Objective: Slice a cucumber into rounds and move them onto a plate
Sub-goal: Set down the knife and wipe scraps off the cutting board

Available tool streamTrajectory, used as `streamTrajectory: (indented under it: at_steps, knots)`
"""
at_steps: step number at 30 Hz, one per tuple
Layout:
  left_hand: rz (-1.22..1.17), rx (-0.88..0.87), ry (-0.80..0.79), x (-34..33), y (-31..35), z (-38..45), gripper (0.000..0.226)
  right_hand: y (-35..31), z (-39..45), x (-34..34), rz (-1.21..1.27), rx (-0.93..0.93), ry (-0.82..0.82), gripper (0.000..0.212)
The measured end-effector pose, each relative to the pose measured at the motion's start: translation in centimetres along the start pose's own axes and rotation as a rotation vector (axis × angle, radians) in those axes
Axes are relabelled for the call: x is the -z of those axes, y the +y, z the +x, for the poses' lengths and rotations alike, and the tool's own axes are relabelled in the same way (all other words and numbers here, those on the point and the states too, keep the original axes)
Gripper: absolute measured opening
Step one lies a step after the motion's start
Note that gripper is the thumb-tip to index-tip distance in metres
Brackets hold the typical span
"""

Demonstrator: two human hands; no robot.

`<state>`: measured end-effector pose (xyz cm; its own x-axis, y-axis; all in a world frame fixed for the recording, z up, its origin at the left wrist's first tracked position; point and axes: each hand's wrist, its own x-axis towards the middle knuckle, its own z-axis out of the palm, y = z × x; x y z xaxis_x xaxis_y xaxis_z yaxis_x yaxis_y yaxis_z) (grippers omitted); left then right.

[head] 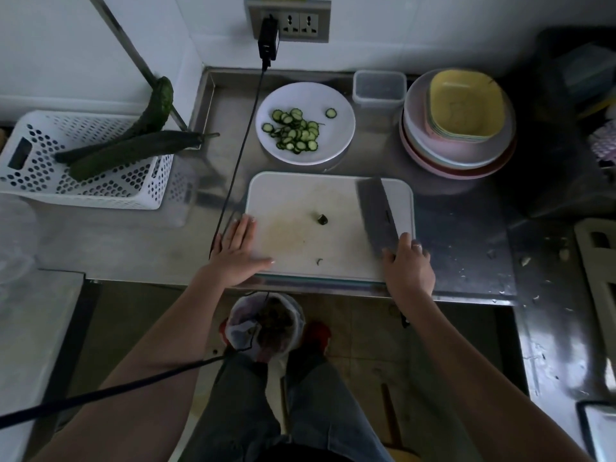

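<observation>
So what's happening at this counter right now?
A person is slicing cucumber. The right hand holds a cleaver lying on the white cutting board; the left hand rests flat on the board's edge. The rounds already sit on a white plate. Only a cucumber end remains on the board.

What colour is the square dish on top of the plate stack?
Pale yellow square dish, clearest in the head view.
</observation>
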<state>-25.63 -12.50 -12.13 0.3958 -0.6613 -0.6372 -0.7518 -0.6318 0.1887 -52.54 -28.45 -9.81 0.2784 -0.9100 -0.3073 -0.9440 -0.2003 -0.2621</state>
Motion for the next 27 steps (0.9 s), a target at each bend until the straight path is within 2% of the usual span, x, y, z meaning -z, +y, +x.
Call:
streamTrajectory:
  at_steps: [3, 6, 8, 10, 13, 16, 21, 22, 24, 26, 27]
  knots:
    - [0.001, -0.001, -0.012, 0.0, 0.1, -0.1, 0.097, 0.5, 0.3, 0.3, -0.027, -0.002, -0.062, 0.038]
    - [0.003, 0.002, -0.016, 0.1, 0.2, 0.0, 0.097, 0.0, 0.2, 0.7, 0.018, 0.062, 0.020, 0.035]
    - [-0.004, 0.004, -0.018, 0.1, 0.2, -0.1, 0.097, -1.6, 0.4, 1.0, 0.160, 0.249, 0.053, 0.032]
    - [-0.009, -0.001, -0.015, 0.1, 0.3, 0.0, 0.096, -4.2, 1.5, 1.1, 0.242, 0.467, 0.002, 0.039]
    - [-0.012, -0.012, -0.025, 0.1, 0.2, 0.1, 0.094, -8.4, 4.5, -0.8, 0.206, 0.627, -0.120, 0.047]
    - [0.018, -0.037, -0.006, -0.1, -0.3, 0.4, 0.086, -10.4, 5.5, -4.2, 0.175, 0.599, -0.161, 0.048]
    - [-0.019, -0.088, 0.019, -0.6, -1.0, 0.7, 0.069, -9.4, -0.4, -8.0, 0.319, 0.657, -0.022, 0.037]
    - [-0.046, -0.113, 0.052, -0.5, -1.1, 0.6, 0.068, -9.2, -1.5, -8.4, 0.333, 0.673, 0.016, 0.035]
    - [-0.168, -0.143, 0.227, -0.3, -1.0, 0.3, 0.068, -9.4, -2.5, -8.8, 0.363, 0.639, 0.062, 0.036]
    - [-0.414, -0.054, 0.403, 0.5, -0.5, 0.3, 0.068, -9.8, -2.1, -8.7, 0.375, 0.574, 0.081, 0.039]
    - [-0.531, 0.023, 0.414, 0.9, -0.1, 0.6, 0.069, -9.9, -1.7, -8.5, 0.353, 0.542, 0.095, 0.040]
